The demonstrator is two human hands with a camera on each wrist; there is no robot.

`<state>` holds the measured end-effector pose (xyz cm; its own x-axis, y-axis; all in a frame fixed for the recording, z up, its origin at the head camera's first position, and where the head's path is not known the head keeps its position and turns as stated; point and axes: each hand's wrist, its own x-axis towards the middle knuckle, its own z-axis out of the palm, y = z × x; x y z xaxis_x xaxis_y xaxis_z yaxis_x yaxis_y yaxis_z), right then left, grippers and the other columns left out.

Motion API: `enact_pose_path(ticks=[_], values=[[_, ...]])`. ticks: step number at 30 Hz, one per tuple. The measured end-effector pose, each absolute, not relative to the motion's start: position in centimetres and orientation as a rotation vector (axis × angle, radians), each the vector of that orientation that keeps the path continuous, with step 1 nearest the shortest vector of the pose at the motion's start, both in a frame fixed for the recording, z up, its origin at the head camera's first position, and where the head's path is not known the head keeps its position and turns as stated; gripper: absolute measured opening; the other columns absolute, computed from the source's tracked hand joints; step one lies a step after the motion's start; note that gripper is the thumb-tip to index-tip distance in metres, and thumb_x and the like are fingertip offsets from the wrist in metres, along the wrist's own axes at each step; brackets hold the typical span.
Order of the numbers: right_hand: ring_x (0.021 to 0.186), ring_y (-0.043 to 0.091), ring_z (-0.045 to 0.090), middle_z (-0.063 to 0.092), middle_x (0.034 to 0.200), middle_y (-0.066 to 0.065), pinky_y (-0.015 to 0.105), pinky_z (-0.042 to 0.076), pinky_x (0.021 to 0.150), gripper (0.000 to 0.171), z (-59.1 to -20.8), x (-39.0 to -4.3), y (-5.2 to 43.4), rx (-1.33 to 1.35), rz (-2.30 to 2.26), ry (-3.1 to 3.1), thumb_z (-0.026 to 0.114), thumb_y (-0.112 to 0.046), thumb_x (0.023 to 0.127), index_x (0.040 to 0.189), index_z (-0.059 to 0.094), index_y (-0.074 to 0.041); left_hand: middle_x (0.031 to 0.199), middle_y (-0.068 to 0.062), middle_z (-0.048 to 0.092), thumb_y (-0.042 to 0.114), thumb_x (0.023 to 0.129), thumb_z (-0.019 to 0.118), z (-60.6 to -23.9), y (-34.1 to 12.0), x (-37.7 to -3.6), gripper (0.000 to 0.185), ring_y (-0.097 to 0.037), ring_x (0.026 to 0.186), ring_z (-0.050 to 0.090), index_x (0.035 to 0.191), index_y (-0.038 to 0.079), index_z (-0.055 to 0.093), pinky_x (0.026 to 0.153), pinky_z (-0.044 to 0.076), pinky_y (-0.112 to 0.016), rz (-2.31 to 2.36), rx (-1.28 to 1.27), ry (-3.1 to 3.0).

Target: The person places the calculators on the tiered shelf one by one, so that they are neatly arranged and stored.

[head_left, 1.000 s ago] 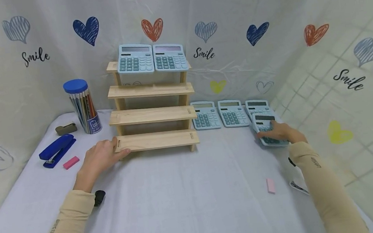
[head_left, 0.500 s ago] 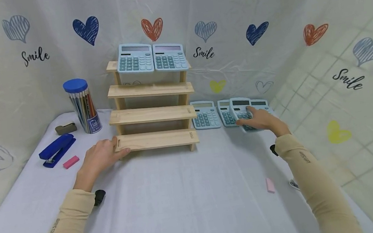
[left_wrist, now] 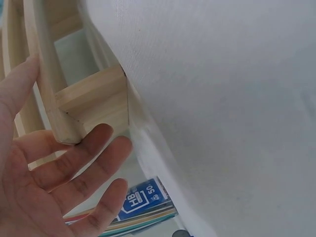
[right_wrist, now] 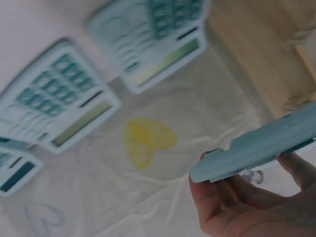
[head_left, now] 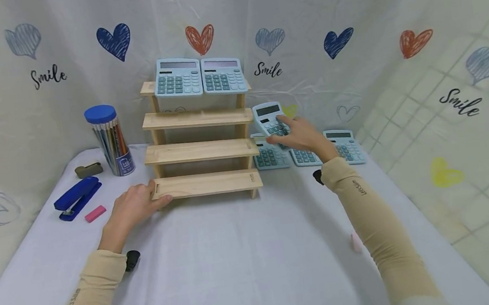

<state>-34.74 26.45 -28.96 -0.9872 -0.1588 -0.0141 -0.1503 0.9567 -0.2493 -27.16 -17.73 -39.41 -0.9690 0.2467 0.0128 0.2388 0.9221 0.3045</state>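
My right hand (head_left: 298, 134) grips a light blue calculator (head_left: 270, 118) in the air, just right of the wooden stepped shelf (head_left: 201, 149); the right wrist view shows the calculator's edge (right_wrist: 256, 150) pinched in my fingers (right_wrist: 232, 207). Two calculators (head_left: 198, 76) sit side by side on the top step. Three more lie on the table to the shelf's right, partly hidden by my arm, the rightmost one (head_left: 345, 144) plainly visible. My left hand (head_left: 136, 206) rests open against the left end of the bottom step, its fingers (left_wrist: 81, 168) at the wood corner (left_wrist: 91, 106).
A blue-lidded tub of pencils (head_left: 109, 139), a blue stapler (head_left: 76, 197), a pink eraser (head_left: 95, 213) and a small dark-green object (head_left: 87, 169) lie at the left. Another pink eraser (head_left: 355, 243) sits by my right forearm. A heart-printed sheet hangs behind the table.
My right hand lifted a calculator off the table at the far right and carried it left and up toward the shelf's right side. My left hand stayed on the bottom step.
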Motion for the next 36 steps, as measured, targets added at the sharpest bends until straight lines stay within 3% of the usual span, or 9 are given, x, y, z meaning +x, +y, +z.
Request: enact_pose_path(ticks=[6,13,26,36], values=[[0.145,0.042,0.036,0.032,0.159,0.024,0.064,0.036,0.110,0.098,-27.5,-35.3,22.5,-0.331,-0.417,3.116,0.055,-0.077,0.081,0.160,0.025,-0.028,0.087,-0.016,0.057,0.052,0.094,0.063,-39.4,-17.7,-27.1,0.083,-0.024,0.071,0.051,0.145,-0.010,0.043,0.056,0.038,-0.033,0.489,0.385,3.056],[0.135,0.042,0.044,0.040,0.151,0.030,0.057,0.039,0.109,0.093,-27.4,-36.0,19.1,-0.468,-0.312,3.190,0.059,-0.070,0.082,0.157,0.035,-0.021,0.084,-0.015,0.056,0.053,0.095,0.063,-39.6,-17.8,-27.1,0.083,-0.023,0.071,0.051,0.145,-0.010,0.042,0.056,0.038,-0.033,0.490,0.373,3.049],[0.144,0.051,0.026,0.030,0.160,0.024,0.069,0.018,0.114,0.084,-27.0,-37.0,14.9,-0.453,-0.327,3.165,0.053,-0.072,0.086,0.156,0.036,-0.029,0.079,-0.012,0.053,0.053,0.095,0.063,-39.6,-18.0,-27.1,0.081,-0.023,0.068,0.050,0.144,-0.009,0.044,0.054,0.037,-0.033,0.514,0.360,3.048],[0.147,0.054,0.020,0.030,0.160,0.026,0.066,0.020,0.116,0.090,-27.3,-38.3,11.2,-0.303,-0.258,3.190,0.040,-0.082,0.087,0.159,0.030,-0.029,0.075,-0.009,0.047,0.054,0.094,0.062,-39.8,-17.9,-27.2,0.082,-0.022,0.068,0.049,0.144,-0.009,0.045,0.054,0.036,-0.032,0.523,0.379,3.065]])
